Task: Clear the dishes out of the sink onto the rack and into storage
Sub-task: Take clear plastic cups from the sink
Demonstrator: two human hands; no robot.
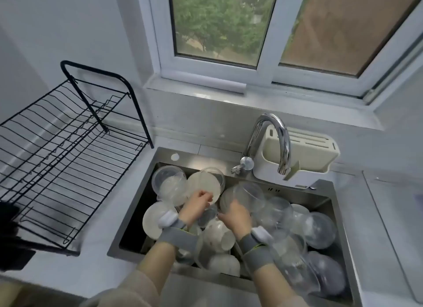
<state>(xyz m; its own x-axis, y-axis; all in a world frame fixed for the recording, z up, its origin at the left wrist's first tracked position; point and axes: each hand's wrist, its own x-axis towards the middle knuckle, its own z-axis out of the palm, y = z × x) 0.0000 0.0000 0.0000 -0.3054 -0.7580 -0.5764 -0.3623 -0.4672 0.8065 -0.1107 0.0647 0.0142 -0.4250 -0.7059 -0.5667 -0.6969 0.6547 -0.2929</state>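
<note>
The steel sink (320, 193) is piled with several clear glass bowls and white plates and bowls. Both my hands reach into its middle. My left hand (198, 204) has its fingers curled at the edge of a white plate (203, 183) leaning near the back. My right hand (233, 216) grips the rim of a large clear glass bowl (249, 195). A small glass bowl (207, 216) lies between the two hands. The black wire dish rack (68, 160) stands bare on the counter to the left of the sink.
A chrome faucet (274, 141) arches over the sink's back edge, in front of a white utensil caddy (304, 156). A window sill runs behind them. White counter (389, 215) lies right of the sink. A dark object (9, 217) sits at the rack's near left corner.
</note>
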